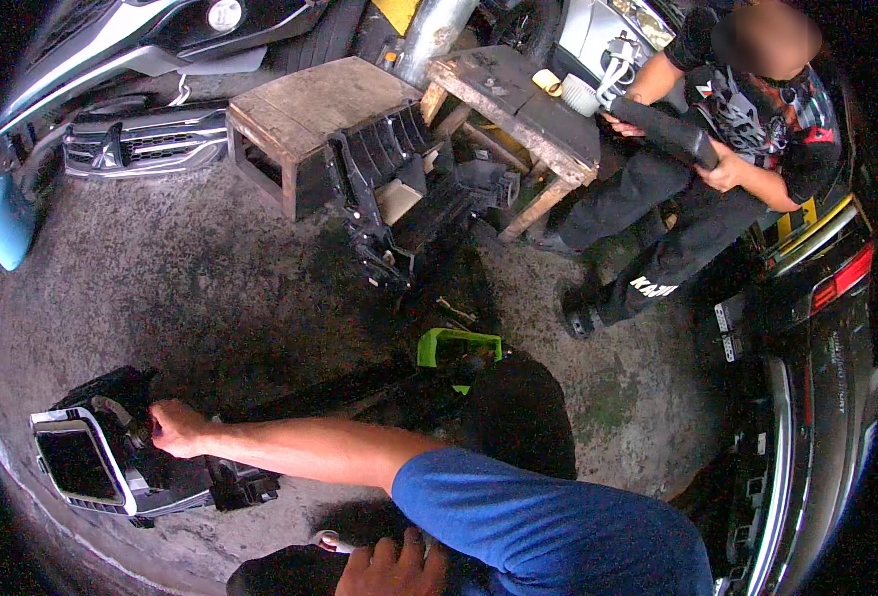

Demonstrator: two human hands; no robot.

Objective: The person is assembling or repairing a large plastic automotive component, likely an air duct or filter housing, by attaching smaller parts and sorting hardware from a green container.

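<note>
My right arm (320, 447), in a blue sleeve, stretches across to the left. My right hand (178, 429) is closed at the side of a black plastic car part (176, 487) on the floor; what its fingers hold is hidden. A pale-rimmed rectangular frame (111, 437) forms the left end of that part. Down at the lower edge, my left hand (394, 571) has curled fingers over my dark-clothed leg (280, 574). Beside it shows a small shiny, pale-ended thing (332, 541); whether the hand grips it is unclear.
A bright green plastic piece (439, 348) lies ahead. Beyond stand a black trim assembly (379, 209), a low wooden table (320, 94) and a workbench (518, 99). A seated person (737, 129) holds a black part. A chrome grille (146, 139) is far left; a dark car (826, 377) stands right.
</note>
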